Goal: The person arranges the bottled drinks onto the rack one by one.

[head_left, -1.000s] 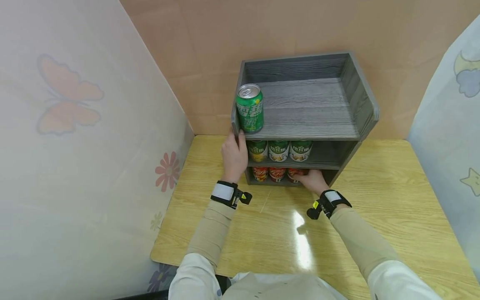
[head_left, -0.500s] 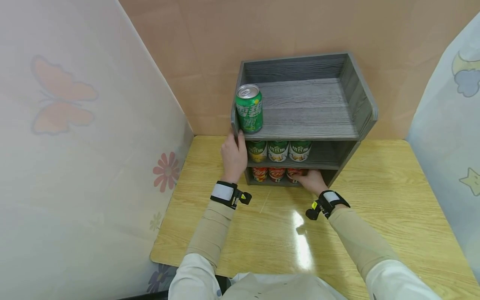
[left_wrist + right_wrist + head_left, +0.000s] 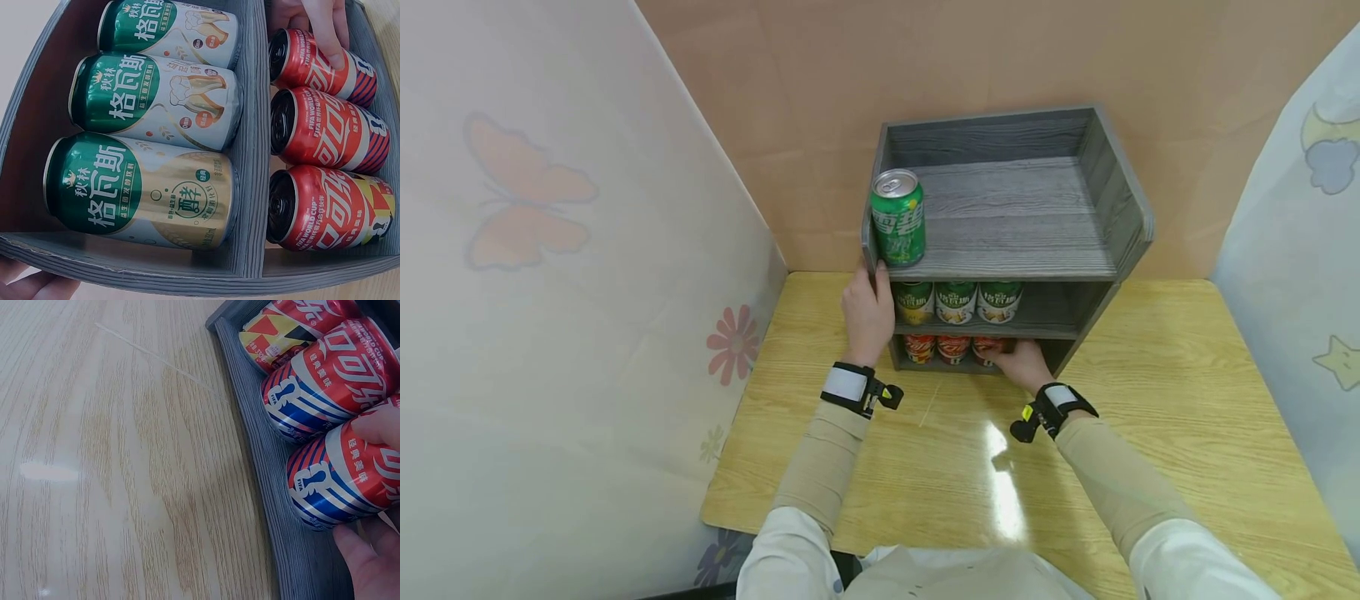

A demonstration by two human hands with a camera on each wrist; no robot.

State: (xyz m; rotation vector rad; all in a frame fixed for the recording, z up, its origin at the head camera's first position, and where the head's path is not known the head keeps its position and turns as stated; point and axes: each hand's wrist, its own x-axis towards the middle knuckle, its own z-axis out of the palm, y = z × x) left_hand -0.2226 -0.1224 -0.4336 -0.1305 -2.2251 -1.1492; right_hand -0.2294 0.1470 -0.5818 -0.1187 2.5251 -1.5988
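Observation:
A grey wooden three-tier shelf (image 3: 1003, 330) stands on the table. My left hand (image 3: 868, 312) grips its left side panel, thumb near the front edge below the green soda can (image 3: 899, 225) on the top tier. Down on the bottom tier, my right hand (image 3: 1024, 364) holds the rightmost red cola can (image 3: 331, 472), thumb on its front and fingers round its far side. This can stands upright beside a second cola can (image 3: 331, 378), and a third cola can (image 3: 328, 209) is at the left end. The middle tier carries three green-and-white drink cans (image 3: 153, 94) in a row.
The wooden table (image 3: 925, 467) extends in front of the shelf and to both sides. Behind it rises a tan backdrop (image 3: 1000, 50). A pale wall panel with a butterfly print (image 3: 535, 200) borders the left, and another printed panel (image 3: 1292, 250) the right.
The head view shifts very slightly. Both hands keep their places, the left on the shelf's side and the right on the cola can; the cans show no visible movement.

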